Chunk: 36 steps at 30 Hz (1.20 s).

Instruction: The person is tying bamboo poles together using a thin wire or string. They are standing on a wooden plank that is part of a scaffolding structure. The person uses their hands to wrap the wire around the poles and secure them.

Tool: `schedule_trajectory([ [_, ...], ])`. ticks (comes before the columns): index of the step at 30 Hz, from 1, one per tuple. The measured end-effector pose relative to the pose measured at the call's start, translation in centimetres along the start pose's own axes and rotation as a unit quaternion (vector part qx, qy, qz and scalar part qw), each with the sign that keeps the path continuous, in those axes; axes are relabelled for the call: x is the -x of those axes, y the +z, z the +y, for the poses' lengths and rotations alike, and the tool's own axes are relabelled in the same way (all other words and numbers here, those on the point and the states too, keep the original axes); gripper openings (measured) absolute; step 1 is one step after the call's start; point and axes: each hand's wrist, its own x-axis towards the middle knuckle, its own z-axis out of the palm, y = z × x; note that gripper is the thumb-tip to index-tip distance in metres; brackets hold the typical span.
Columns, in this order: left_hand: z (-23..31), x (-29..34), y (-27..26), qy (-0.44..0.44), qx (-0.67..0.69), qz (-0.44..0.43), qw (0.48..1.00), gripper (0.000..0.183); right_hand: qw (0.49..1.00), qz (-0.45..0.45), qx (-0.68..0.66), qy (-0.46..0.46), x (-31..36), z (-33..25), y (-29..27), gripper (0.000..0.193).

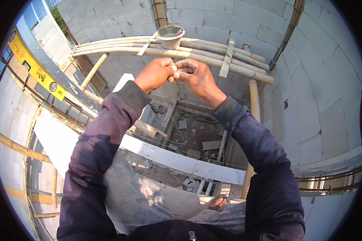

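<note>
My left hand (156, 75) and my right hand (201, 81) meet in front of me, both closed, thumbs and fingertips pinched together. A thin pale string (172, 117) hangs below them and appears to run up into the pinched fingers. The exact grip is hidden by the fingers. Lower down, the string bends and loops loosely toward a row of white blocks (169, 154) that crosses below my forearms. Just beyond my hands, a mortar bucket (169, 40) with a handle sticking out rests on bamboo poles (213, 62).
A yellow spirit level (38, 66) lies on a grey beam at the left. Light block walls (317, 88) stand at the back and right. Under the poles, a lower floor (193, 136) holds block rubble. My sandalled foot (218, 203) shows near the bottom, beside a bamboo post (248, 180).
</note>
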Motion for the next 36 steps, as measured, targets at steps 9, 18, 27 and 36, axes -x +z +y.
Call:
schedule_trajectory([
  [9, -0.7, -0.5, 0.1, 0.036, -0.083, 0.057, 0.994, 0.009, 0.976, 0.094, 0.191, -0.035, 0.0, -0.6, -1.3, 0.017],
  [18, -2.0, -1.2, 0.2, -0.063, 0.377, 0.007, 0.924, 0.019, 0.890, 0.167, 0.358, -0.227, 0.5, -0.4, -0.6, 0.011],
  [27, -1.4, -0.4, 1.3, -0.027, 0.279, 0.027, 0.959, 0.020, 0.982, 0.110, 0.121, -0.091, 0.0, -1.5, -0.7, 0.015],
  [36, -1.0, 0.0, 2.5, 0.005, 0.259, 0.058, 0.964, 0.014, 0.991, 0.075, 0.106, -0.015, 0.3, -1.6, -1.8, 0.019],
])
